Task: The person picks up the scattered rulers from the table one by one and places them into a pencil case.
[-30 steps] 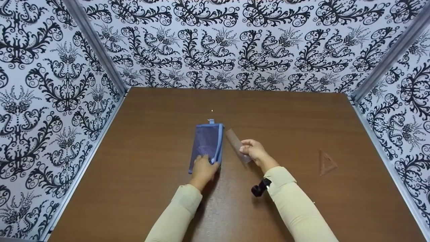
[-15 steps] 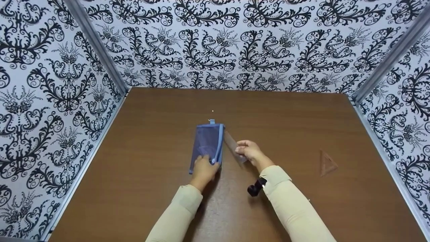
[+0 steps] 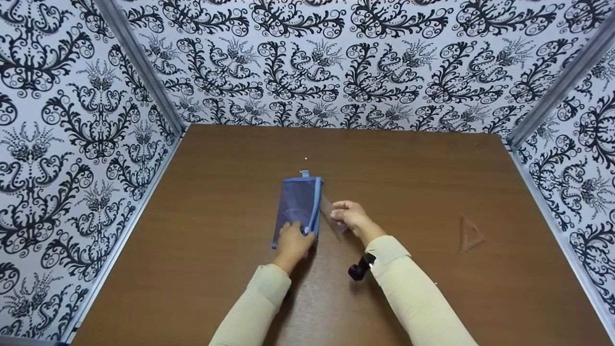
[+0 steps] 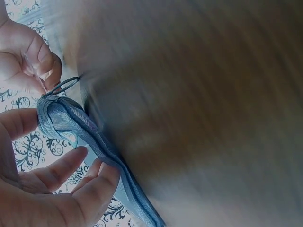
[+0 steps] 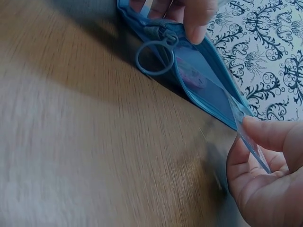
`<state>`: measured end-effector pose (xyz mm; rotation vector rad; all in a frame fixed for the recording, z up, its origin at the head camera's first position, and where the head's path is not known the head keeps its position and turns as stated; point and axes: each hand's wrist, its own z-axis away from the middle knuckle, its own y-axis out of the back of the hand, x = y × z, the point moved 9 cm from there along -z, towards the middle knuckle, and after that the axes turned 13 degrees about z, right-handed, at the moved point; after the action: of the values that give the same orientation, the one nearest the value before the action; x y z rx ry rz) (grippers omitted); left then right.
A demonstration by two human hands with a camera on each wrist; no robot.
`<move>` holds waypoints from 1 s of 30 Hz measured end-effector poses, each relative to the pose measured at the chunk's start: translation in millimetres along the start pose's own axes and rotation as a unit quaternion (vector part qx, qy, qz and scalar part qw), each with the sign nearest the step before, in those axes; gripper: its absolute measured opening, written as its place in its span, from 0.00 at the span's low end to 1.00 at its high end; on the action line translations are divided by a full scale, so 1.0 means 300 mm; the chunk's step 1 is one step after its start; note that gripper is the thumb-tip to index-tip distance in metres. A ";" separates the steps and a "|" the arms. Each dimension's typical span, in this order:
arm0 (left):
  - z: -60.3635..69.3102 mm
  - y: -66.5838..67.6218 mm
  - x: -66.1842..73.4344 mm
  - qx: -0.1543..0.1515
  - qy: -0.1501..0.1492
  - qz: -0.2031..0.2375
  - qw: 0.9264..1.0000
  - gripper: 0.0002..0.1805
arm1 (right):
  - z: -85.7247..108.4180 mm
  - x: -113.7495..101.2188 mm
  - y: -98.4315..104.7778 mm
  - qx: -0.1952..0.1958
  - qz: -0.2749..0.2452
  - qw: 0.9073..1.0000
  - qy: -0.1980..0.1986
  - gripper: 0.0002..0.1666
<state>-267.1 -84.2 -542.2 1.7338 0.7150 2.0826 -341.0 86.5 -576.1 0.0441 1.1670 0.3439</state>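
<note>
A blue mesh zip pouch [image 3: 300, 197] lies on the table in the head view. My left hand [image 3: 293, 244] grips it at the near end, by the zip. In the right wrist view its zip is undone and the mouth gapes, with a ring pull [image 5: 138, 59] hanging beside it. Something pinkish [image 5: 191, 78] shows inside. My right hand [image 3: 353, 218] pinches a clear ruler [image 5: 247, 135] between thumb and fingers. One end of the ruler meets the pouch's opening; how deep it reaches is hard to tell.
A clear set square [image 3: 471, 236] lies on the brown table [image 3: 216, 283] to the right. Patterned walls [image 3: 307, 62] enclose the table at the back and both sides. A black camera mount [image 3: 360, 269] juts from the right wrist.
My right hand has moved left with the ruler, bringing it from beside the pouch to its open edge. My left hand keeps its grip on the pouch.
</note>
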 end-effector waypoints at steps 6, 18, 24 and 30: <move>-0.004 0.002 -0.001 0.003 -0.002 0.003 1.000 0.32 | -0.005 -0.011 -0.018 -0.003 -0.009 1.000 0.005 0.24; -0.005 0.001 0.001 0.001 -0.014 0.001 1.000 0.31 | -0.016 -0.017 -0.048 -0.005 -0.001 1.000 0.013 0.23; -0.004 -0.001 0.000 0.001 -0.013 0.007 1.000 0.31 | -0.024 -0.017 -0.060 -0.004 -0.006 1.000 0.007 0.23; -0.002 0.001 0.007 0.002 -0.015 0.009 1.000 0.31 | -0.030 -0.015 -0.066 -0.003 -0.012 1.000 -0.001 0.22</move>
<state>-268.2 -83.4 -540.3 1.7760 0.6979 2.0627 -345.8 65.1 -579.9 0.0257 1.1629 0.3263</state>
